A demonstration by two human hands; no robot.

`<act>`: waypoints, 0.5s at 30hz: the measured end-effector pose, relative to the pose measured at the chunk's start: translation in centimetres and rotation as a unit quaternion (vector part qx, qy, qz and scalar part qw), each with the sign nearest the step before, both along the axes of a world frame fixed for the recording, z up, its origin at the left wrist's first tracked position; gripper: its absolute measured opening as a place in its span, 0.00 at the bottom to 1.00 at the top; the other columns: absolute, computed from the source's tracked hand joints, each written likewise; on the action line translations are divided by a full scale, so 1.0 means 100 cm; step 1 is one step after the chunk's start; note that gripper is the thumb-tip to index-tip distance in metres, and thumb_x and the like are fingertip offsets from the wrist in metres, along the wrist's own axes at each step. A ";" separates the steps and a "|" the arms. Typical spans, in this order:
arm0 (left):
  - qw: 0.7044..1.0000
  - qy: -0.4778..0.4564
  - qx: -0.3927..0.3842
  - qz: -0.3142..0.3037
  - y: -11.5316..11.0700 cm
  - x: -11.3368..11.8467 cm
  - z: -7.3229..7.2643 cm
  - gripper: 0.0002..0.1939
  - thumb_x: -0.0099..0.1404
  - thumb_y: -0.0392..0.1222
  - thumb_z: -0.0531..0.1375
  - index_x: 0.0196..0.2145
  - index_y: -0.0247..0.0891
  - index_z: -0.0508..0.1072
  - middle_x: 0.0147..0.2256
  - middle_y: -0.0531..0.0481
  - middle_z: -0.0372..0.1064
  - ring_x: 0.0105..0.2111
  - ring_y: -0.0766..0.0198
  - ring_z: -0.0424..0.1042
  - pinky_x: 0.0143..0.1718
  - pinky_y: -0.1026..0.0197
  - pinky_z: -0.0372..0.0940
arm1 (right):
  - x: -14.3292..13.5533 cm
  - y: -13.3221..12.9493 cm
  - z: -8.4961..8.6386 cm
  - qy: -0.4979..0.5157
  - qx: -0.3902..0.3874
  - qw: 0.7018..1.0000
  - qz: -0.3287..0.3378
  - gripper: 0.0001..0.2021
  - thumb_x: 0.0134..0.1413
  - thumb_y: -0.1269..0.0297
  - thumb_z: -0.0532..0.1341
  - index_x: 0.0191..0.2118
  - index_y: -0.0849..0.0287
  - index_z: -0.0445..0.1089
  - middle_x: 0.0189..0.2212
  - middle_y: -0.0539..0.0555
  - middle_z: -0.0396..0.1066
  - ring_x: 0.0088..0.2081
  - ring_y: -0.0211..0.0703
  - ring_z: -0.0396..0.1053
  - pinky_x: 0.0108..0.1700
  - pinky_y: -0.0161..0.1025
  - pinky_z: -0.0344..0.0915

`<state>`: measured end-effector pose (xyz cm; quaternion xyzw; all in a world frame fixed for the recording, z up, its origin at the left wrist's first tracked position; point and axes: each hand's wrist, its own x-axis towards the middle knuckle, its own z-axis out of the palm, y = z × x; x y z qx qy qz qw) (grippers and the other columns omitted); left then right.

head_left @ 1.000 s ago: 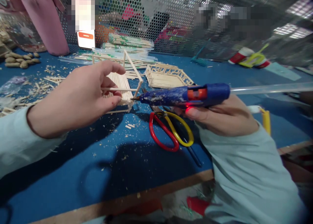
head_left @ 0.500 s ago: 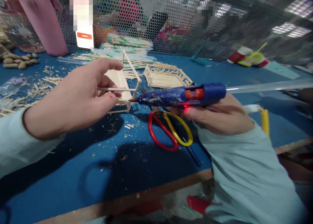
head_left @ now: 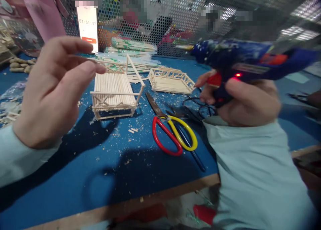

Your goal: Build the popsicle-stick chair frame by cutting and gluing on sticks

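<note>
My right hand [head_left: 253,102] grips a blue hot glue gun [head_left: 230,56] with a red trigger and a glowing red light. Its nozzle points left, above the table and apart from the models. My left hand [head_left: 52,92] hovers at the left, index finger and thumb apart, with nothing seen between them. Just right of it stands a small model made of wooden sticks [head_left: 112,87], with a slatted floor, crossed railings and a slanting rail on the right. My left fingertips overlap its back left corner in view; whether they touch it I cannot tell.
Scissors [head_left: 164,118] with red and yellow handles lie in front. A second stick model [head_left: 173,82], bagged sticks [head_left: 132,46] and a lit phone [head_left: 87,29] stand behind. Peanuts [head_left: 18,66] and a pink bottle [head_left: 43,15] are at left. Scraps litter the blue table [head_left: 140,176].
The glue gun has moved up and right, away from the model's front right corner. My left hand has drawn back left from the model's front rail, uncovering more of the model.
</note>
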<state>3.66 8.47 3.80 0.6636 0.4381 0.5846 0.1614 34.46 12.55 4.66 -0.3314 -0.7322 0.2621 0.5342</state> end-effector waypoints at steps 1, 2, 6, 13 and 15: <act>1.000 -0.026 -0.005 -0.012 -0.003 -0.001 -0.005 0.15 0.62 0.39 0.53 0.47 0.41 0.67 0.38 0.52 0.71 0.43 0.63 0.72 0.47 0.53 0.65 | 0.004 0.007 -0.001 -0.051 0.011 0.998 -0.043 0.06 0.47 0.64 0.61 0.33 0.57 0.69 0.29 0.51 0.71 0.20 0.32 0.60 0.22 0.36 0.57; 0.999 -0.037 -0.025 -0.014 -0.006 -0.003 -0.011 0.15 0.62 0.40 0.54 0.47 0.40 0.66 0.39 0.51 0.70 0.43 0.63 0.72 0.45 0.55 0.66 | 0.006 0.015 -0.003 -0.131 0.006 0.988 -0.083 0.09 0.43 0.67 0.61 0.35 0.57 0.67 0.29 0.51 0.71 0.22 0.34 0.61 0.25 0.36 0.59; 0.987 0.044 -0.152 -0.024 -0.012 -0.011 -0.026 0.25 0.56 0.45 0.61 0.51 0.39 0.64 0.48 0.45 0.68 0.48 0.58 0.68 0.45 0.53 0.65 | 0.004 0.043 -0.022 -0.371 0.016 0.907 -0.198 0.22 0.39 0.69 0.57 0.46 0.57 0.58 0.41 0.60 0.71 0.37 0.49 0.69 0.39 0.46 0.66; 0.979 0.143 -0.140 0.037 -0.010 -0.011 -0.033 0.26 0.53 0.42 0.62 0.50 0.34 0.67 0.49 0.43 0.68 0.40 0.60 0.68 0.38 0.55 0.66 | -0.011 0.057 -0.039 -0.518 0.036 0.829 -0.208 0.17 0.39 0.72 0.56 0.41 0.59 0.63 0.41 0.64 0.70 0.42 0.57 0.69 0.43 0.53 0.67; 0.979 0.135 -0.149 0.036 -0.009 -0.009 -0.035 0.26 0.53 0.41 0.62 0.50 0.33 0.67 0.48 0.43 0.68 0.37 0.61 0.67 0.35 0.56 0.66 | -0.019 0.043 -0.029 -0.475 0.092 0.842 -0.240 0.18 0.38 0.71 0.58 0.42 0.60 0.66 0.46 0.66 0.69 0.47 0.61 0.67 0.47 0.56 0.66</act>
